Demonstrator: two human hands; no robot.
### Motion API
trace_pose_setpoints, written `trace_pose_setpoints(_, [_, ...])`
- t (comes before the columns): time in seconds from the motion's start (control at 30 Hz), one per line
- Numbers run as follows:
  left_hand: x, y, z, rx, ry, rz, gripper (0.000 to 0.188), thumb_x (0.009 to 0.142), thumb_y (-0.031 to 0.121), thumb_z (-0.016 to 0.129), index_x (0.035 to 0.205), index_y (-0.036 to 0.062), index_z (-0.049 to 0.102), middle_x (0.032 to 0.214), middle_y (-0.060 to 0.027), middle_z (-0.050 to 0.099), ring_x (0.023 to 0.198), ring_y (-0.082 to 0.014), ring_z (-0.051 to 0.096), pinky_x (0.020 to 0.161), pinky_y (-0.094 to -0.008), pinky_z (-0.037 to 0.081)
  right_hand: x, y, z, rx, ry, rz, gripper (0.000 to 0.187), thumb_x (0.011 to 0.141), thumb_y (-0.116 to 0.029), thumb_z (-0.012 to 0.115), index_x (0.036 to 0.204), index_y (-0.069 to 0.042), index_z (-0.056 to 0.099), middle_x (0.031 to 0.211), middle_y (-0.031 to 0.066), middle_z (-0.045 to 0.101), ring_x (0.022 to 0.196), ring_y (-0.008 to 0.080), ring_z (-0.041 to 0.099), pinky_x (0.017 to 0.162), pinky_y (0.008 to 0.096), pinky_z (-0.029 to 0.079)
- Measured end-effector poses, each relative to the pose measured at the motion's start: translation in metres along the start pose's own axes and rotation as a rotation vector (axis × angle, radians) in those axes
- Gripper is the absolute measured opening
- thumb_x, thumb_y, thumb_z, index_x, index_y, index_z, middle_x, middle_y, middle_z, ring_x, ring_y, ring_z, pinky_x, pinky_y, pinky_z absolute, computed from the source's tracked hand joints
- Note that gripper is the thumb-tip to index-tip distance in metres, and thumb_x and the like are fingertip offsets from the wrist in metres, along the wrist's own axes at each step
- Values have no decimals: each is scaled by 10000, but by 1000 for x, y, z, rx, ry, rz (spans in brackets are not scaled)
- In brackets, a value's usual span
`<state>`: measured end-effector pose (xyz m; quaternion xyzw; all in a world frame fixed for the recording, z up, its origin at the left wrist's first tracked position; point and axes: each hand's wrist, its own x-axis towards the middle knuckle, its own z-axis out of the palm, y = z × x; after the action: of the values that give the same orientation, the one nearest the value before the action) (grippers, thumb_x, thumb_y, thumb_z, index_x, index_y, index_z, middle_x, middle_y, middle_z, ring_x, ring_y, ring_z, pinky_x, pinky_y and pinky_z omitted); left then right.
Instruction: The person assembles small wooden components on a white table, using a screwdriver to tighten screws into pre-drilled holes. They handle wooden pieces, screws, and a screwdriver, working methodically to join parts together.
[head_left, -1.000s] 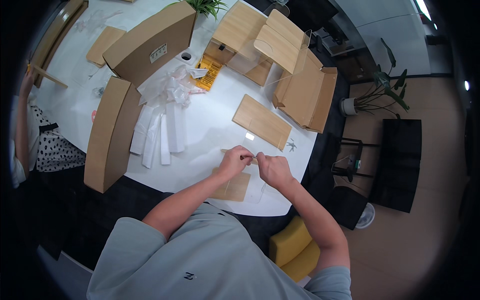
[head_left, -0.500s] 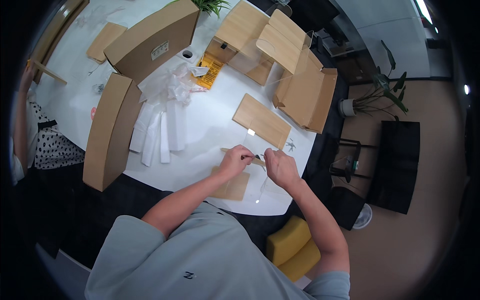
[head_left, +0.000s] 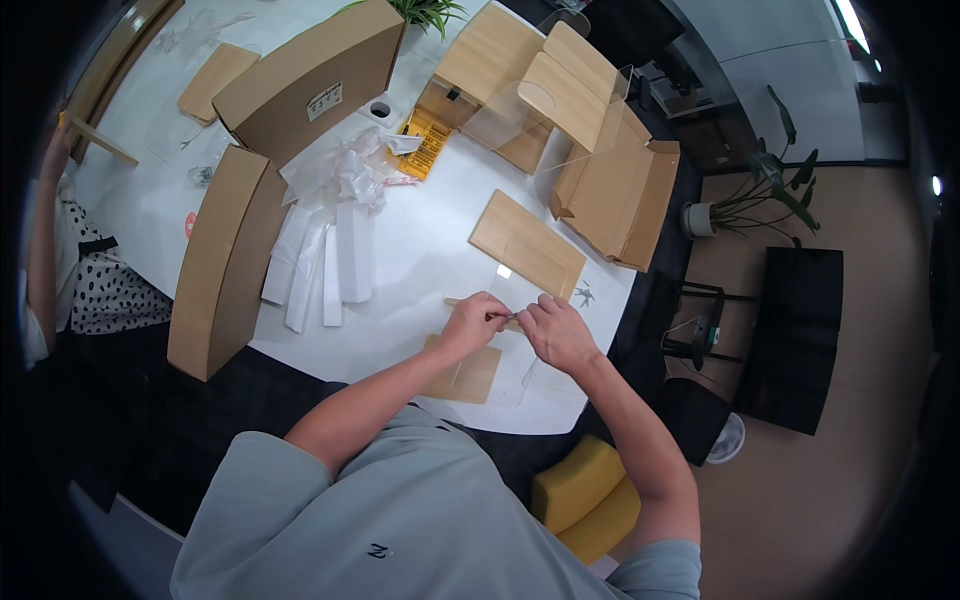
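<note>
Over the near part of the table my left hand is closed in a pinch on a small dark piece, too small to name. Its fingertips almost meet those of my right hand, also pinched, on something hidden by the fingers. Behind and beneath both hands lies a narrow wooden strip, mostly covered. A light wooden board rests below my left forearm, close to the table edge. Farther off is a larger wooden board, with small metal parts at its right end.
A tall cardboard box and white foam strips with plastic wrapping stand left. A yellow tool case, a wooden unit with clear panels and an open carton lie farther back. Another person's arm shows far left.
My right hand has shifted slightly left, its fingertips closing the gap to my left hand. The left hand stays nearly in place, and the whole view has shifted slightly.
</note>
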<state>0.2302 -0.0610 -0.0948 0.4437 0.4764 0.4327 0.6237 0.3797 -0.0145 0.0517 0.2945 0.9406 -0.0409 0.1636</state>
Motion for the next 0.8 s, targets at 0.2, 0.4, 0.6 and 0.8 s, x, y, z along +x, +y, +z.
trace_pose_setpoints(0.2, [1, 1, 1, -10, -1, -16, 98, 858, -19, 702, 922, 10, 769, 906, -105, 687, 740, -207, 710, 691, -323, 562, 2, 3, -4, -21, -16, -53, 83, 912, -171, 570, 904, -98, 609, 816, 24, 598, 881, 211, 563, 782, 349, 466])
trace_pose_setpoints(0.4, [1, 3, -1, -10, -6, -16, 92, 861, -27, 694, 917, -2, 763, 905, -107, 684, 742, -206, 713, 690, -324, 565, 5, 5, -6, -41, -32, -107, 79, 916, -173, 566, 914, -103, 602, 815, 15, 594, 885, 198, 553, 790, 340, 455])
trace_pose_setpoints(0.6, [0, 6, -3, 15, -23, -13, 95, 875, -39, 684, 931, -13, 755, 936, -106, 685, 745, -196, 715, 684, -317, 570, 8, 8, -4, -13, -67, -114, 90, 917, -166, 562, 940, -85, 593, 805, 44, 627, 831, 243, 606, 734, 378, 499])
trace_pose_setpoints(0.8, [2, 6, -3, 29, -33, -25, 100, 887, -40, 683, 953, -17, 754, 964, -103, 684, 757, -189, 715, 682, -311, 573, 20, -28, -3, 383, -262, 623, 196, 957, -169, 540, 968, 21, 588, 796, 311, 680, 759, 468, 696, 673, 527, 554])
